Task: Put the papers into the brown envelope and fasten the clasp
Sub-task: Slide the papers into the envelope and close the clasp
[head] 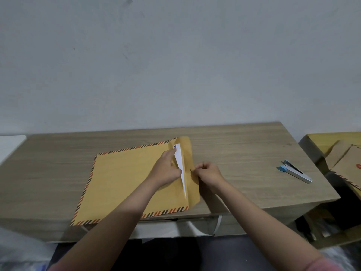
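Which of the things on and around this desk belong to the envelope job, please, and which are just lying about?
In use:
- brown striped-edge paper envelope
- white papers at its mouth
- small metal clasp
- left hand, right hand

Lying about:
- blue-and-silver stapler
- cardboard box at right

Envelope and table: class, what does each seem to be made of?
Envelope: matte brown kraft-type paper, judging by its creased, bent flap and printed striped border. Table: wood or wood-look laminate, going by the streaky grain; which one cannot be told.
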`<state>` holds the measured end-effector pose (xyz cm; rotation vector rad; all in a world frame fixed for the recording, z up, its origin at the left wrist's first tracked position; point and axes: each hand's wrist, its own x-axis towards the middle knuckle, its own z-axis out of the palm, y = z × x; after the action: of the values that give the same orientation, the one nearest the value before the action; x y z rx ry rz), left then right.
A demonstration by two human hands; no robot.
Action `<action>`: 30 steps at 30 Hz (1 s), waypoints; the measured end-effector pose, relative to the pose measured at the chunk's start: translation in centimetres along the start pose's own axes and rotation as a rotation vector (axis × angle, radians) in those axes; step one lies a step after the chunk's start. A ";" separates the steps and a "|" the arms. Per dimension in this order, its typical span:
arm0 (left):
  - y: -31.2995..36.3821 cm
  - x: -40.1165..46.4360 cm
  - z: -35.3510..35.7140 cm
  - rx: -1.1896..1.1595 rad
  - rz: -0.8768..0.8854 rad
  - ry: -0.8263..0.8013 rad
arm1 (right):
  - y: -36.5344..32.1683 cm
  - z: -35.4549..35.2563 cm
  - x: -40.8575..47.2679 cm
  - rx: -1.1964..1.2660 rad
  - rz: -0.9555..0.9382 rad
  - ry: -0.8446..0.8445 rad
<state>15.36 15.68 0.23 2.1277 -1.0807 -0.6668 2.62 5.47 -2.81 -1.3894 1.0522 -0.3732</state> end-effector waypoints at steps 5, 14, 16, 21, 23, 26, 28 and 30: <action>-2.1 0.1 0.2 0.310 0.081 -0.122 | -0.1 0.0 1.4 0.125 -0.006 0.032; -6.1 0.4 1.2 0.658 0.113 -0.195 | 1.1 0.5 1.4 0.188 0.097 -0.183; -6.5 0.6 1.3 0.654 0.109 -0.169 | 1.5 0.8 1.5 0.042 0.011 -0.159; -7.1 0.8 1.3 0.653 0.118 -0.108 | 2.1 2.0 1.2 -0.495 -0.279 -0.114; -7.5 0.8 1.1 0.655 0.144 -0.075 | 2.2 2.4 1.1 -0.645 -0.373 -0.097; -8.0 0.7 0.4 0.757 0.212 -0.053 | 2.3 2.6 1.5 -0.686 -0.412 -0.086; -8.3 0.5 -0.2 0.832 0.212 -0.055 | 2.2 2.7 2.0 -0.711 -0.416 -0.068; -8.7 0.3 -0.7 0.872 0.223 -0.025 | 1.9 2.8 2.4 -0.735 -0.406 -0.050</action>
<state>20.42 19.56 -5.80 2.6223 -1.8210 -0.0955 5.41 5.75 -5.96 -2.2741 0.8925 -0.2448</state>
